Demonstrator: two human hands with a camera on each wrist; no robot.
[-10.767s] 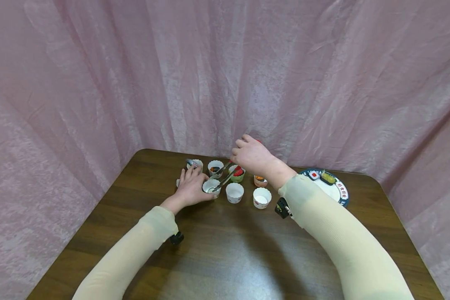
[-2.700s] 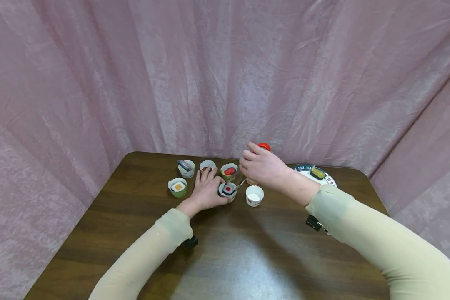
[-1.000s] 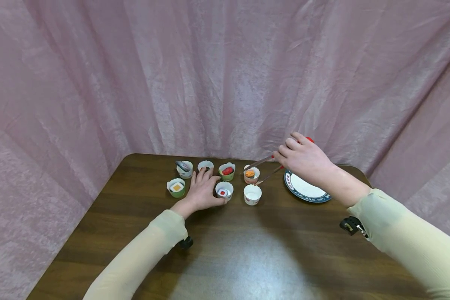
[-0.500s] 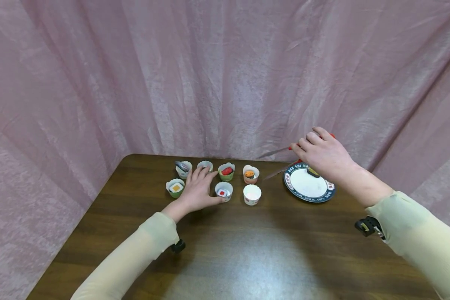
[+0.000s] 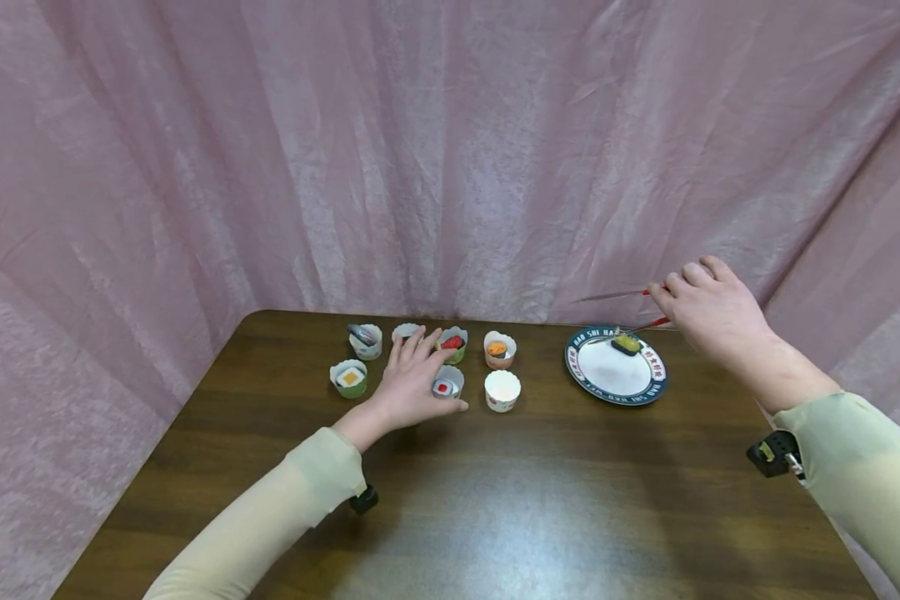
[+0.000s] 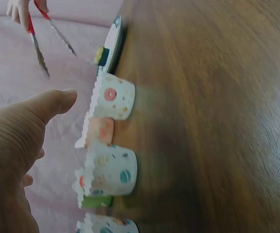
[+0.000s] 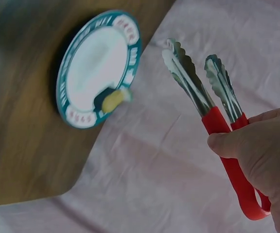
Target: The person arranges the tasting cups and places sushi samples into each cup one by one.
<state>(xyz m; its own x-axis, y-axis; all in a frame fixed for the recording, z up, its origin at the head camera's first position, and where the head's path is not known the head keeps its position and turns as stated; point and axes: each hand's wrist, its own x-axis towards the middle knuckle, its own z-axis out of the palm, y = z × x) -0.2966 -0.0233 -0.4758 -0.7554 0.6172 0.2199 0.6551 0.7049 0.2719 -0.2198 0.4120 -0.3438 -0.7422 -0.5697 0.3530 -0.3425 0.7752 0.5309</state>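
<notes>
My right hand [image 5: 716, 312] grips red-handled tongs [image 7: 232, 174], whose metal arms stand apart with nothing between them. The tongs are over the far side of a round plate [image 5: 611, 379] with a dark lettered rim. One toy sushi piece with yellow topping [image 5: 627, 344] lies on that plate. My left hand [image 5: 408, 387] hovers with fingers spread by the paper cups, its thumb clear of them in the left wrist view. Beside it, a white cup [image 6: 118, 177] holds a roll with a red centre [image 5: 442, 388]. Part of that cup is hidden behind the hand.
Several cups stand in two rows: a green one [image 5: 352, 390] with a yellow-centred roll, a white one [image 5: 367, 350] with a silvery piece, an orange one [image 5: 499, 361] with orange-topped sushi, and a white one [image 5: 502, 403] nearest the plate. A pink curtain [image 5: 450, 167] hangs behind the table.
The red-centred roll was on the plate; the tongs carried it into the front cup and let go. Since then my right hand has moved right with the tongs, over the plate.
</notes>
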